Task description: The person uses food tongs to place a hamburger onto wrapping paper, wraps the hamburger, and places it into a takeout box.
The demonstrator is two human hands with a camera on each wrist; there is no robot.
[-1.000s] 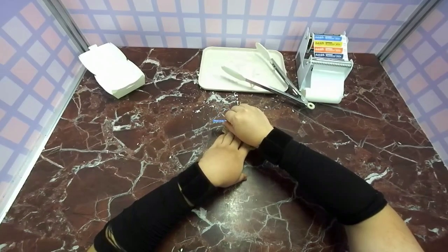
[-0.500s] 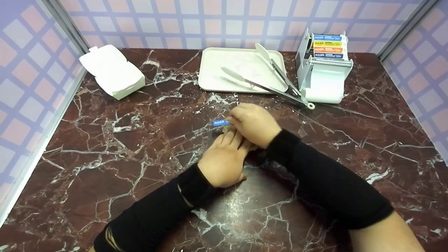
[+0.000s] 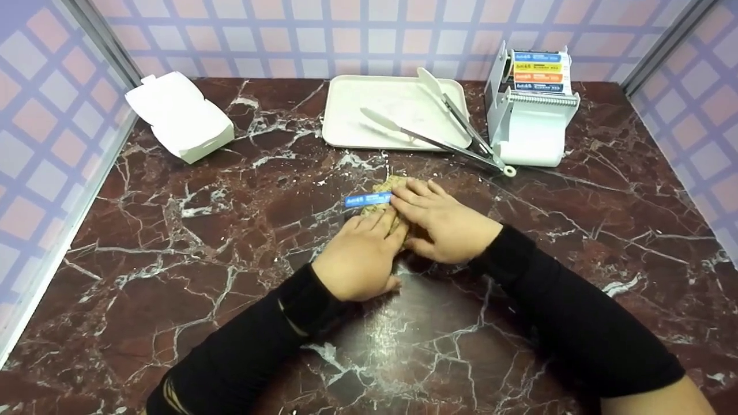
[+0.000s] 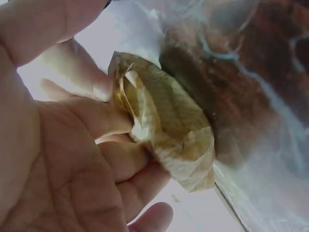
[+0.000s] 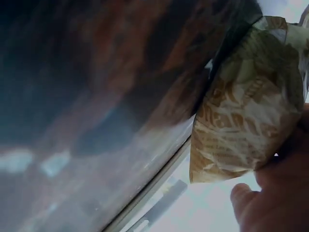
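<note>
A small parcel wrapped in printed brown paper (image 3: 387, 183) lies on the marbled table, mostly covered by both hands. Across its top runs a blue sticker (image 3: 362, 200), whose right end is under the right fingers. My left hand (image 3: 358, 256) rests on the near left side of the parcel with its fingers extended. My right hand (image 3: 447, 223) lies flat on the right side, fingertips pressing the sticker. In the left wrist view, folded paper (image 4: 178, 121) meets the left fingertips. Brown lettering shows on the crumpled wrapper (image 5: 241, 125) in the right wrist view. What is inside is hidden.
Behind the parcel stands a cream tray (image 3: 346, 129) with metal tongs (image 3: 429, 140) lying across its right side. A label dispenser (image 3: 533, 118) with several coloured rolls is at the back right. An open white carton (image 3: 181, 118) sits at the back left. Patterned walls border the table.
My right hand has shifted right and flattened from a bent shape, uncovering more of the blue sticker and wrapper. The left hand stays nearly in place on the parcel.
</note>
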